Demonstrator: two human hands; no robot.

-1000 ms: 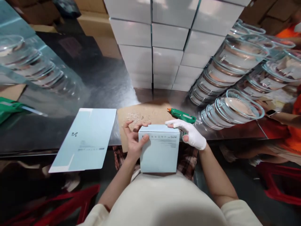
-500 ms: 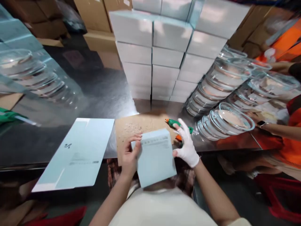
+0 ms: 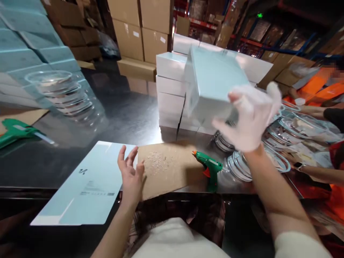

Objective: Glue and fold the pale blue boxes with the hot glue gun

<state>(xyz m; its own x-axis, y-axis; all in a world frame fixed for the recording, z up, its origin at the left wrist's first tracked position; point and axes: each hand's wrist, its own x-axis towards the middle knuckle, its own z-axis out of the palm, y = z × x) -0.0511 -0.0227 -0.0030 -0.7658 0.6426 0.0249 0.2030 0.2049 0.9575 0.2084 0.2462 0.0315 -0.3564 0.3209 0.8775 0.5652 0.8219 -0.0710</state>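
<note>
My right hand point(image 3: 251, 120), in a white glove, holds a pale blue box point(image 3: 212, 80) raised high, tilted, in front of the stack of white boxes point(image 3: 172, 89). My bare left hand point(image 3: 130, 177) hovers with fingers spread over the seam between a flat pale blue carton sheet point(image 3: 88, 186) and a brown cardboard pad point(image 3: 169, 170); it holds nothing. A green glue gun point(image 3: 211, 168) stands on the pad's right end, below my right forearm.
Stacks of round glass dishes point(image 3: 271, 143) lie to the right, with more glass dishes point(image 3: 61, 95) at the far left. Another green glue gun point(image 3: 16, 130) lies at the left edge. A co-worker in orange point(image 3: 322, 118) works at the right. Brown cartons point(image 3: 139, 32) stand behind the steel table point(image 3: 126, 114).
My right hand has lifted the blue box from my lap up toward the white stack. My left hand let go of it and moved to the flat sheet. The view tilted upward.
</note>
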